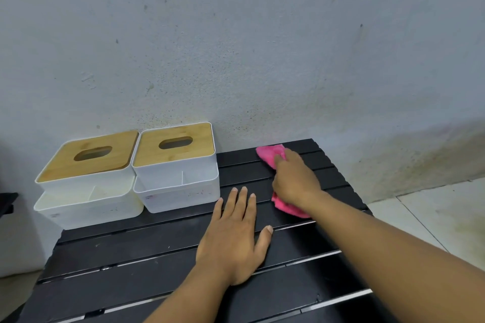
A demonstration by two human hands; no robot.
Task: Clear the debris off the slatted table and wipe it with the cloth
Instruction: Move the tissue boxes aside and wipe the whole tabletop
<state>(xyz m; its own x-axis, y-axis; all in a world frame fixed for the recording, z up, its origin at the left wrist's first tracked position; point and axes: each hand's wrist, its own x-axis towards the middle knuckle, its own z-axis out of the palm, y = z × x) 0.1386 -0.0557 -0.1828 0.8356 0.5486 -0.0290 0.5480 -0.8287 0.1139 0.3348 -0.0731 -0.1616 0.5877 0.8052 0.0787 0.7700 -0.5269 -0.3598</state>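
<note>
Lying bunched on the black slatted counter (131, 257), the pink cloth (270, 153) is gripped and pressed down by the right hand (295, 181), whose fingers (280, 162) are curled over the fabric near the far right corner, close to the wall (236, 47). Part of the cloth is seen beyond the knuckles, and part trails out beneath the wrist. The left hand (232, 241) is laid flat on the slats nearer the middle, palm down, with its fingers (242, 199) straight and slightly spread and the thumb set apart; nothing is held in it. Two white tissue boxes with wooden lids are stood side by side at the far left of the counter, the left box (89, 183) just beside the right box (175, 168), and an oval slot is cut in each lid. Pale floor tiles (433, 215) are seen to the right of the counter.
</note>
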